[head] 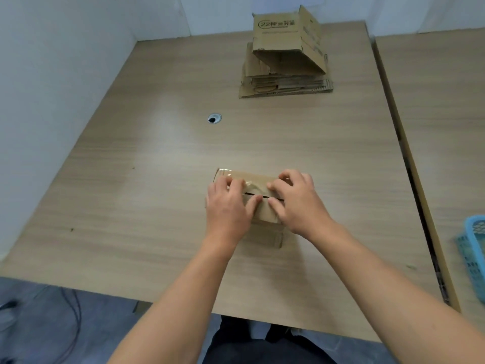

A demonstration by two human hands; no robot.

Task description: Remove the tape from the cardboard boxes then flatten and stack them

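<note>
head cam: we're on the tape-peeling step. one small box (265, 233) sits at about 6 o'clock on the counter (157, 179), near the front edge, and both hands are on its top. left hand (228, 206) and right hand (296, 203) both have fingers curled down, and it looks like they're pinching the wrinkled clear tape (253, 186) over the flap seam. a dark slit already shows along that seam.

next move imo: get one loose edge of the tape properly gripped and pull it along the seam while the other hand holds the box down. it's glossy and crumpled, so it could tear.

count: one box being worked, one stack of flattened boxes (286, 86) at roughly 1 o'clock, one printed box (278, 32) on top of it not squashed flat yet, one blue basket (472, 253) out at 4 o'clock.
</note>
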